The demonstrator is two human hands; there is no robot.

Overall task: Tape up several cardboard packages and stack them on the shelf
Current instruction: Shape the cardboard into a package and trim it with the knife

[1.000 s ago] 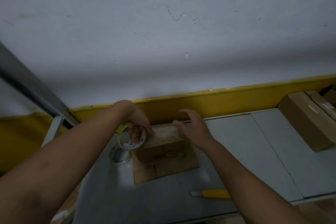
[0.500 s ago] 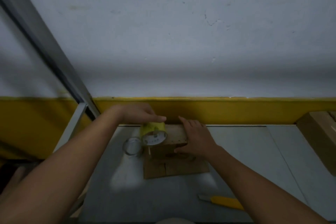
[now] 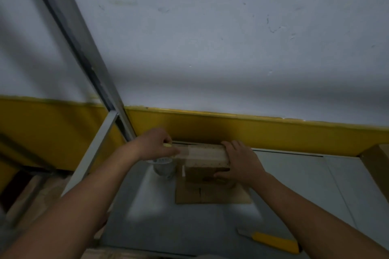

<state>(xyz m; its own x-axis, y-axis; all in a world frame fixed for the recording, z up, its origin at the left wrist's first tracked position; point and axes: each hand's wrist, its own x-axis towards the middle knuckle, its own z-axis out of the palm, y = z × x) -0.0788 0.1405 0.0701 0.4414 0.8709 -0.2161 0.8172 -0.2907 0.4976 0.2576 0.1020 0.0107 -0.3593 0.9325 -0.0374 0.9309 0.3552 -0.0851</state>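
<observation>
Your left hand (image 3: pixel 154 145) was curled tight round the yellow tape roll (image 3: pixel 167 145), of which only a sliver showed past your knuckles, at the left end of the cardboard box (image 3: pixel 205 153); your right hand (image 3: pixel 239 161) clamped the box's right end, fingers laid over the top and thumb pressed on the near face. That box sat on a flat cardboard sheet (image 3: pixel 212 194) on the grey table (image 3: pixel 168 227), close to the yellow wall band (image 3: pixel 252 130), not yet on any shelf. Whether a strip ran across the top I could not tell in that dim light, so if you had pulled the roll away before the end stuck, the tape could have peeled off or wrinkled. The sheet under the box looked loose, and a hard tug leftward could have slid box and sheet together into the clear roll (image 3: pixel 163 168) standing just beside the box's left end. The yellow knife (image 3: pixel 271 240) lay near the table's front edge by your right forearm; 1 careless sweep of that arm could have pushed it off, and with 2 hands busy, reaching for it would have meant freeing the box while the tape was under tension.
</observation>
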